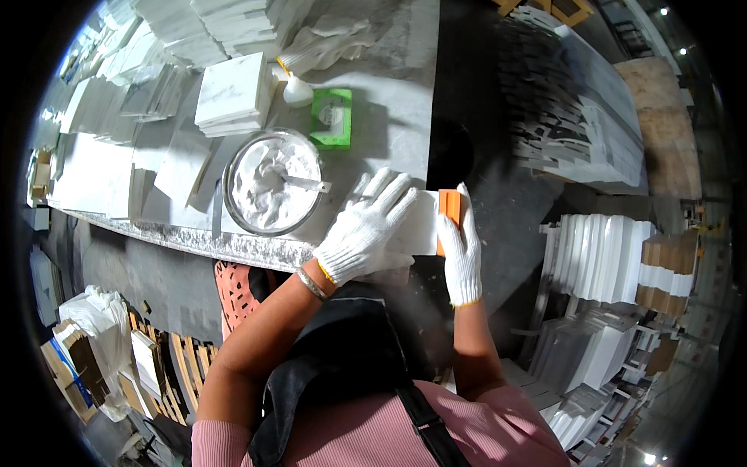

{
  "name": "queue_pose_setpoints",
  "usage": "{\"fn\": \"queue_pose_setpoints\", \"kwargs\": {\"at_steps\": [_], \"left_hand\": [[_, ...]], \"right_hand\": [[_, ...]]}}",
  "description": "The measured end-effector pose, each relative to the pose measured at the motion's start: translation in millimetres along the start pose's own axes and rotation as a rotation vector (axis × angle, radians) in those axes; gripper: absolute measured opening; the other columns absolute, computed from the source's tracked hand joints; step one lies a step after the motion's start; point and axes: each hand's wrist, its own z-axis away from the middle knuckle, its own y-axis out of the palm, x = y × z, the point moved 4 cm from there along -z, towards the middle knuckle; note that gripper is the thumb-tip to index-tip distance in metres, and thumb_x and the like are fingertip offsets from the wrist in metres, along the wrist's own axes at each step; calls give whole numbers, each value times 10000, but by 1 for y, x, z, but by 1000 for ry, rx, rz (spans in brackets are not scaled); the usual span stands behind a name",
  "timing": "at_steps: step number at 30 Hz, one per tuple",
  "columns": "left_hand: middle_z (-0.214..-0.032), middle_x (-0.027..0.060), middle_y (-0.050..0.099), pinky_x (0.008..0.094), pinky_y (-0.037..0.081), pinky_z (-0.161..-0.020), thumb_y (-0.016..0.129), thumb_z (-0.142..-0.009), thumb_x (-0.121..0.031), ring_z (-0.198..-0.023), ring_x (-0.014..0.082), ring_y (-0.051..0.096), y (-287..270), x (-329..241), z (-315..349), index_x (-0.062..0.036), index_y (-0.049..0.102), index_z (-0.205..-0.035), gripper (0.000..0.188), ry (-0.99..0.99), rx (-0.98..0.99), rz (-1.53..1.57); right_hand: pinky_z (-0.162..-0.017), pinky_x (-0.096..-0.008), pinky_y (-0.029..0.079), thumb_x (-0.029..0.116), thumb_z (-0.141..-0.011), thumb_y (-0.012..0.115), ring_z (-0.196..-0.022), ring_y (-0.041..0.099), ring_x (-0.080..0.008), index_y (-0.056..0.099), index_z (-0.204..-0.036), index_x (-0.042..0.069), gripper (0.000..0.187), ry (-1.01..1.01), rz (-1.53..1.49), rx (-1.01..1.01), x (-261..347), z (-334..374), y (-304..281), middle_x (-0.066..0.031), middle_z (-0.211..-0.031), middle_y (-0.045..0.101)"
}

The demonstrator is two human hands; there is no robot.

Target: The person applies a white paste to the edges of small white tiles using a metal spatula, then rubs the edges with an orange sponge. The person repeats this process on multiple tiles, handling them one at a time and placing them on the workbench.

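Note:
My left hand (369,226), in a white knit glove, lies flat with fingers stretched out on a white tile (422,224). The tile sits at the right edge of the stone-topped table (401,101). In my right hand (461,261), also gloved, is an orange block (449,205), gripped against the tile's right edge. The block's underside is hidden. To the left of my hands stands a round clear bowl (227,198) of white paste (264,175), with a pale flat-bladed spatula (310,184) resting in it.
Behind the bowl are a green box (333,121), a white squeeze bulb (297,92) and a stack of marble-patterned tiles (232,93). More tile stacks (101,175) fill the table's left. Slabs (599,132) and upright white pieces (599,257) stand off to the right.

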Motion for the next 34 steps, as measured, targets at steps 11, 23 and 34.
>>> {"fn": "queue_pose_setpoints", "kwargs": {"at_steps": [11,23,34], "left_hand": [[-1538,178,422,572,273,-1215,865,-655,-433,-1476,400,335,2,1,2,-29,492,-1452,968,31,-79,-4],[-1576,173,387,553,251,-1231,818,-707,-453,-1505,393,297,-10,-2,4,-40,466,-1476,941,11,-38,75],[-1464,160,470,522,377,-1149,827,-657,-359,-1407,391,411,-8,2,9,-33,497,-1404,880,81,-196,88]], "right_hand": [[-1157,-383,377,407,-1021,606,-1416,470,-280,322,-1600,76,725,-24,-133,1,4,2,1,-162,-1574,437],[-930,-299,522,317,-1032,618,-1107,580,-126,392,-1573,87,630,-72,-367,16,62,-36,-7,-82,-1403,555],[-967,-471,503,543,-984,580,-1115,649,-407,505,-1486,115,663,-436,669,61,119,-157,74,-274,-1303,622]]}}
